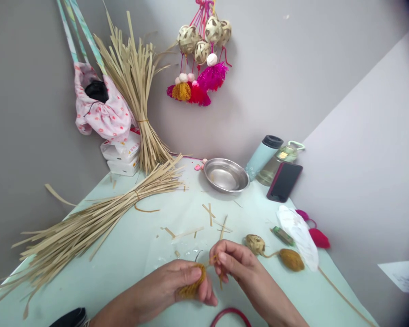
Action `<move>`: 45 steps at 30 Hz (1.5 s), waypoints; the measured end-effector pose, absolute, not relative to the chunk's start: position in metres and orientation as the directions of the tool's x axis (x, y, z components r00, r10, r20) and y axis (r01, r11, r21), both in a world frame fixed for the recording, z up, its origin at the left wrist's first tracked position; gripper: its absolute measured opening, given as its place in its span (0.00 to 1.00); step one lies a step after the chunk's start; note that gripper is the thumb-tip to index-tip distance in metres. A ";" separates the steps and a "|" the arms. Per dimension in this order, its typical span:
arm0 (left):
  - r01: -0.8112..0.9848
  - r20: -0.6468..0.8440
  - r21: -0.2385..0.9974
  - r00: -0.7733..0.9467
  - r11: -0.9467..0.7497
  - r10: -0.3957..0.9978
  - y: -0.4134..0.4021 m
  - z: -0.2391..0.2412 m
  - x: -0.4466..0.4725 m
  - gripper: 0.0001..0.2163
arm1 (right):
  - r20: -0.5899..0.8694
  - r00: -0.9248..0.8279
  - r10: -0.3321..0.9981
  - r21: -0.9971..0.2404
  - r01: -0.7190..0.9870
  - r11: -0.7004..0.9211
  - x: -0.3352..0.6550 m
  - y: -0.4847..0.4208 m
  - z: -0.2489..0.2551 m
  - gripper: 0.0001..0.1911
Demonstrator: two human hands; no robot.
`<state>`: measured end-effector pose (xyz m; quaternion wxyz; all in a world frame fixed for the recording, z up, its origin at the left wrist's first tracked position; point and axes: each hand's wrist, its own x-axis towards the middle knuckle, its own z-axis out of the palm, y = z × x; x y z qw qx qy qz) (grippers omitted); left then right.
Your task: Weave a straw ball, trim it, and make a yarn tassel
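Near the front of the table, my left hand (pixel 172 279) is closed around a small bundle of mustard-yellow yarn (pixel 191 290), which shows between thumb and fingers. Just to its right, my right hand (pixel 238 261) pinches a thin strand of the same yarn (pixel 212 260) that runs from the top of the bundle. A short tail of yarn hangs below the right fingers. A thin dark curved piece (pixel 199 255) shows above the left thumb; I cannot tell what it is. Right of my hands lie a small woven ball (pixel 255 245) and a mustard yarn ball (pixel 291 260).
Dry flat strips (pixel 98 218) lie bundled at left; another bundle (pixel 141 100) leans on the wall. A metal bowl (pixel 226 175), tumbler (pixel 264 156), bottle (pixel 271 170) and phone (pixel 285 181) stand at the back. Woven balls with tassels (pixel 202 52) hang above. A red ring (pixel 231 311) lies in front.
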<state>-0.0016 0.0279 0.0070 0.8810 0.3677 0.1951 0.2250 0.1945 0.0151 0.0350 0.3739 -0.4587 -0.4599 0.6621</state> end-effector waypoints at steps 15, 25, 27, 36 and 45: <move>-0.113 -0.235 0.895 0.704 0.432 0.670 0.024 -0.006 0.009 0.06 | -0.269 -0.355 0.895 -0.860 -0.330 -0.389 0.178 0.011 0.028 0.13; -0.126 -0.143 0.948 0.655 0.293 0.742 0.021 -0.006 0.009 0.11 | -0.280 -0.347 0.895 -0.798 -0.434 -0.418 0.176 0.010 0.026 0.12; -0.055 -0.175 0.965 0.595 0.257 0.784 0.020 -0.008 0.011 0.12 | -0.285 -0.341 0.896 -0.803 -0.426 -0.417 0.175 0.010 0.026 0.12; 0.194 -0.105 0.981 0.568 -0.009 0.817 0.019 -0.007 0.008 0.15 | -0.314 -0.295 0.902 -0.823 -0.389 -0.414 0.175 0.013 0.023 0.13; -0.154 -0.244 0.932 0.408 0.329 0.880 0.029 -0.024 0.008 0.16 | -0.075 0.175 0.982 -0.962 0.248 -0.118 0.200 0.016 0.033 0.16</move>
